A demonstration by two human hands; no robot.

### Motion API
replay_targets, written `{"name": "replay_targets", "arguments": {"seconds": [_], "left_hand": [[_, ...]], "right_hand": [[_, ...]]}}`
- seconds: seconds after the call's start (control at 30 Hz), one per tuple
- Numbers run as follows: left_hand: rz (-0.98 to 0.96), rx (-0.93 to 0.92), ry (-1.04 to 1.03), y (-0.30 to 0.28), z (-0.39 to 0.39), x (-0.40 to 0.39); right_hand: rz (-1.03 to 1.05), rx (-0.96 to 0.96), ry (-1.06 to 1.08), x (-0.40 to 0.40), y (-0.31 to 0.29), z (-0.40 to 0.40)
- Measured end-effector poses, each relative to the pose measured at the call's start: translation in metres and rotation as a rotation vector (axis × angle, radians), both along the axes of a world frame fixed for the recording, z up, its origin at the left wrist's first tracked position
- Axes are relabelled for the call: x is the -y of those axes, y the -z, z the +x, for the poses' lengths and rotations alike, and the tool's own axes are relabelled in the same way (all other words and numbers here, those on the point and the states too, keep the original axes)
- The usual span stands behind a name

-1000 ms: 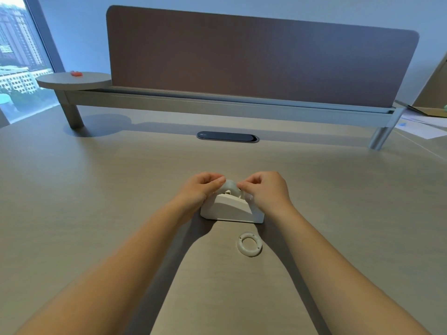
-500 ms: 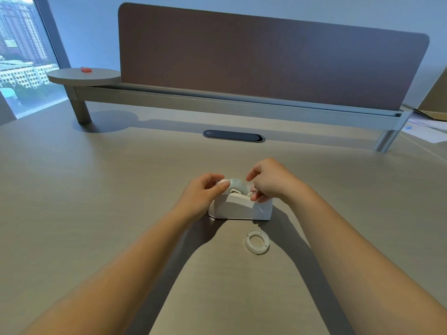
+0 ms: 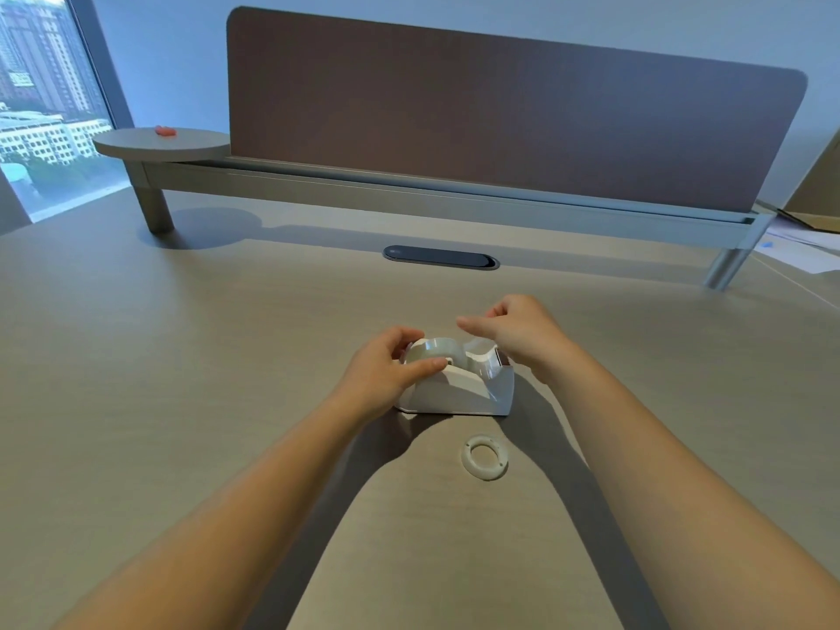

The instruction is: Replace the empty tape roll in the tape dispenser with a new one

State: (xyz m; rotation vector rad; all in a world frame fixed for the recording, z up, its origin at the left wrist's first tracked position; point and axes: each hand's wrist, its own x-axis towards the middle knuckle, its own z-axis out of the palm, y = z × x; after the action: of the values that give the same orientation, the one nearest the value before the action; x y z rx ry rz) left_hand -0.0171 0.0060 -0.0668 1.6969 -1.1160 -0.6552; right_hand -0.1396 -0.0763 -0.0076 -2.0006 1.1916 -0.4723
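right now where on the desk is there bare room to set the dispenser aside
Bare desk left of the left hand, and right of the right hand toward the papers. Crowded in the middle: dispenser, empty ring, both forearms.

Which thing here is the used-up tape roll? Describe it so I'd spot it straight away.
Start at the white tape dispenser in the middle of the desk, between the two hands. Just in front of it, nearer the person, a small white ring lies flat and alone. It is the empty core: thin and hollow, with no tape on it, unlike the full roll in the dispenser.
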Motion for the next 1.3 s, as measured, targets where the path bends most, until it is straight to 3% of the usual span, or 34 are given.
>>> {"name": "replay_targets", "arguments": {"seconds": [0.27,0.63,0.83,0.93,1.2,1.3], "left_hand": [[0.013,0.091,-0.013,0.002,-0.002,0.001],[0.018,0.085,0.001,0.002,-0.001,0.0],[0.039,0.041,0.007,0.002,-0.003,-0.002],[0.038,0.024,0.014,0.002,-0.003,-0.002],[0.053,0.036,0.023,-0.001,-0.004,-0.003],[0.095,0.137,0.021,-0.002,-0.007,-0.003]], "right_hand": [[0.068,0.206,0.139,0.02,0.018,-0.033],[0.228,0.258,0.18,0.023,0.039,-0.041],[0.604,0.42,0.233,0.02,0.052,-0.038],[0.696,0.496,0.242,0.018,0.054,-0.039],[0.61,0.457,0.305,0.019,0.058,-0.036],[0.475,0.41,0.312,0.015,0.057,-0.038]]}}
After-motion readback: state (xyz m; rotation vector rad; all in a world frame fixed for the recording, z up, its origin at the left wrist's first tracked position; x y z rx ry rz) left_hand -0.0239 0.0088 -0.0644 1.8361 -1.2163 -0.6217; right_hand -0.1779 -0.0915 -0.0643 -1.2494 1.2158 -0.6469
